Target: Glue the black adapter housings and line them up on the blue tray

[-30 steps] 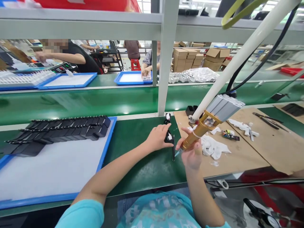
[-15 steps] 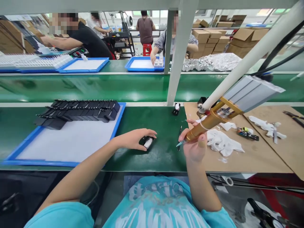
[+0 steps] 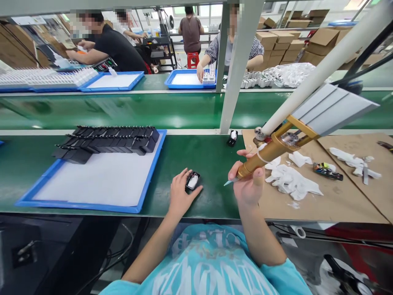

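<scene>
My left hand rests on the green bench beside a small black plastic case with white filling in it. Its fingers reach along the left side of the case, and the thumb is spread out below the near edge. In my right hand is a gold cylindrical glue dispenser with a pale blue tapered nozzle. The dispenser is tilted, its nozzle pointing down and left above the bench, apart from the case. Another black case with white inside lies farther back.
A blue-rimmed tray at left carries rows of black cases. On brown cardboard at right lie white gloves and a dark part. A grey post stands behind the bench. Co-workers sit beyond.
My left hand has turned from reaching over the case from the left to lying at its near left side, thumb spread. The case stands more upright in view; the dispenser nozzle has shifted slightly left.
</scene>
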